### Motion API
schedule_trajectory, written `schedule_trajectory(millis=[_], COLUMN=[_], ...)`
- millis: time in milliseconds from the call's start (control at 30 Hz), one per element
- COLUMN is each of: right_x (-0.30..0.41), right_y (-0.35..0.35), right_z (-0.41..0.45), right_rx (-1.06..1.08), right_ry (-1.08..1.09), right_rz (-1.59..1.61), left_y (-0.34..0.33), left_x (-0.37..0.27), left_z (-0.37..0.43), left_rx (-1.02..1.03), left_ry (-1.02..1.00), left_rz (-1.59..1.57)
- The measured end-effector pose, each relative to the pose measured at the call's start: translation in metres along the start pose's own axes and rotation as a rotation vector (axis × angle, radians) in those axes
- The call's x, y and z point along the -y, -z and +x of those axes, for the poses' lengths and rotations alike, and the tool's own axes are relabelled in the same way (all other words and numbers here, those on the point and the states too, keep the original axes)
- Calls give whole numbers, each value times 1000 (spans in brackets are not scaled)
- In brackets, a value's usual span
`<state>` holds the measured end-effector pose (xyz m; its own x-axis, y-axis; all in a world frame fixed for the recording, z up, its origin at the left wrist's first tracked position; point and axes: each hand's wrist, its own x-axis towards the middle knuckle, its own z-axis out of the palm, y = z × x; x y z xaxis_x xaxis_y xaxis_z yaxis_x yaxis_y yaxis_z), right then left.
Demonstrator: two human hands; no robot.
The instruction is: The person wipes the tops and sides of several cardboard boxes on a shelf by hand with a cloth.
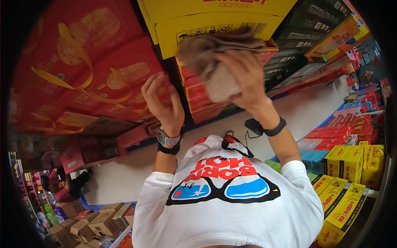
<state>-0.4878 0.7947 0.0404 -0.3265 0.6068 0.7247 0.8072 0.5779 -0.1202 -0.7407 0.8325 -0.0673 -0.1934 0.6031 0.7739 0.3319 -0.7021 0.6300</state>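
My right hand grips a bunched grey-brown cloth, blurred, in front of the lower face of a yellow carton. Beneath the cloth stand stacked red packages with yellow edges. To the left, my left hand holds nothing; its fingers are loosely curled and apart. It is nearest to red gift boxes with yellow ribbon handles. Whether the cloth touches the carton, I cannot tell. Both wrists wear dark bands, and a watch is on the left one.
Dark green boxes are stacked right of the yellow carton. Yellow cartons and red packages line the right side across the pale floor. Brown cardboard boxes lie at lower left, near another person in dark red.
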Motion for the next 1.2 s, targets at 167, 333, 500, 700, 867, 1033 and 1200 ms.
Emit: schedule_trajectory(millis=[167, 333, 500, 700, 867, 1033, 1200], right_x=[38, -7, -87, -172, -144, -108, -38], right_y=[-35, -5, 43, 73, 49, 26, -15], right_z=[33, 16, -34, -144, -271, -345, -246], right_rx=[-69, -56, -224, -350, -201, 69, 424], right_ry=[93, 53, -161, -636, -1059, -1379, -1359], right_rz=[135, 103, -37, 269, 473, 651, 742], left_y=[-3, -16, -18, -11, 20, 33, 23], left_x=[-6, -7, -7, 9, 29, 30, 32], left_z=[-3, -7, -5, -17, -47, -100, -166], left_rx=[13, 127, 188, 211, 316, 832, 1128], left_ry=[7, 115, 138, 94, 279, 617, 728], left_rz=[-72, -139, -8, 14, -53, -112, -338])
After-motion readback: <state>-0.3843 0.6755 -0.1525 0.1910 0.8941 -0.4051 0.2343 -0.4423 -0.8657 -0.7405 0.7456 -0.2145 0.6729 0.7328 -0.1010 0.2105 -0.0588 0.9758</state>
